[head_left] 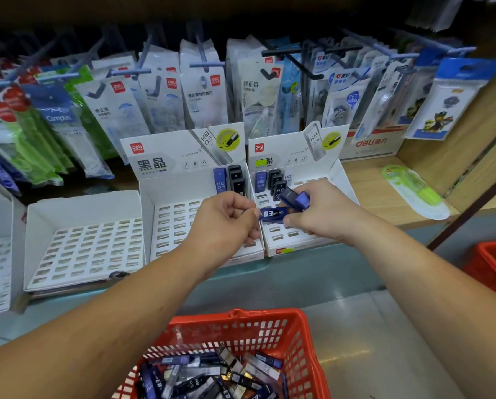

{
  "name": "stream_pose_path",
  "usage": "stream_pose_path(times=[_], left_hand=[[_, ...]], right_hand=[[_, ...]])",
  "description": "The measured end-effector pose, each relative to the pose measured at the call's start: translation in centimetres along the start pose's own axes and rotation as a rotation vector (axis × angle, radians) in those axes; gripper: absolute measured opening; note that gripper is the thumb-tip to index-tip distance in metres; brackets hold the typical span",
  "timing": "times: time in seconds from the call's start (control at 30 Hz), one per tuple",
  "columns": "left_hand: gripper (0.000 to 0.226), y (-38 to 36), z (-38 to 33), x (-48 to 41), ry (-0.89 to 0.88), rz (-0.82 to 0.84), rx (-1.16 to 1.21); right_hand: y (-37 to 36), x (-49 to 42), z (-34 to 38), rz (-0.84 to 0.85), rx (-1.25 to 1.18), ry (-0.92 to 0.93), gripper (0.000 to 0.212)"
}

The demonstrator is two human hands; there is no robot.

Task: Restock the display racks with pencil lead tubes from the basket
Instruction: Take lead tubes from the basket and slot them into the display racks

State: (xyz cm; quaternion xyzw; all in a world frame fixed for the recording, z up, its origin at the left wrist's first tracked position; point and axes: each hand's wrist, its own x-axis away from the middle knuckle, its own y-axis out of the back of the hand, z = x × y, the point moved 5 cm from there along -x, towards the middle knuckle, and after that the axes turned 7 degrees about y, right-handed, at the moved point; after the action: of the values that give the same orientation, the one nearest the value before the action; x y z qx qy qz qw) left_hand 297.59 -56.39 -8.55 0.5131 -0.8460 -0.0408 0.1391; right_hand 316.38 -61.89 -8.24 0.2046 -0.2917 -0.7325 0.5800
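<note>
Shop shelf of pale wood, hung along the back with packets on hooks. At the left, an empty white rack point(82, 243) with a slotted floor. Next, a middle rack point(177, 223), only a few tubes upright in its back corner. Lower down, a red basket point(200, 319) heaped with loose lead tubes point(209, 375). Above it, the left grip point(226, 223), fingers curled, pinching one end of a blue tube point(272, 214) marked 03 and lying level over the seam between the two racks. At the other end, the right grip point(321, 214), touching that tube and curled round spare tubes point(294, 197). Behind, the right rack point(341, 174), also nearly bare. Further right, a green correction tape point(416, 191) flat on the shelf. Probably light, stiff and slick, with a cap that could pop: best pinched on the flat sides near the middle, not the cap, then stood upright in a slot.
</note>
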Motion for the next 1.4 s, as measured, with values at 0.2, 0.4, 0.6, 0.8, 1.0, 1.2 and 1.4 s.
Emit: stream_pose_path(times=[0.2, 0.4, 0.6, 0.8, 1.0, 1.2, 1.4], left_hand=[[0.004, 1.2, -0.5, 0.1, -0.014, -0.07, -0.013], [0.006, 2.8, -1.1, 0.0, -0.032, -0.136, 0.061], [0.005, 4.5, -1.4, 0.3, -0.046, -0.161, 0.067], [0.005, 5.7, -0.9, -0.2, -0.039, -0.176, 0.071], [0.009, 4.6, -1.0, -0.6, -0.041, -0.127, 0.129], [0.01, 4.0, -0.7, -0.7, -0.024, -0.113, 0.165], [0.009, 3.6, -0.6, -0.4, -0.018, -0.094, 0.122]], right_hand=[[0.5, -0.2, 0.5, 0.035, 0.207, 0.038, 0.025], [3.4, -0.4, 2.0, -0.221, -0.019, 0.17, 0.005], [3.8, -2.0, 3.8, -0.309, 0.068, 0.249, 0.012], [2.9, -3.1, 3.9, -0.402, 0.107, 0.249, 0.027], [1.9, -3.4, 3.4, -0.373, 0.091, 0.333, 0.026], [1.3, -4.0, 3.8, -0.394, 0.062, 0.348, 0.028], [1.4, -4.5, 3.4, -0.265, 0.039, 0.317, 0.028]])
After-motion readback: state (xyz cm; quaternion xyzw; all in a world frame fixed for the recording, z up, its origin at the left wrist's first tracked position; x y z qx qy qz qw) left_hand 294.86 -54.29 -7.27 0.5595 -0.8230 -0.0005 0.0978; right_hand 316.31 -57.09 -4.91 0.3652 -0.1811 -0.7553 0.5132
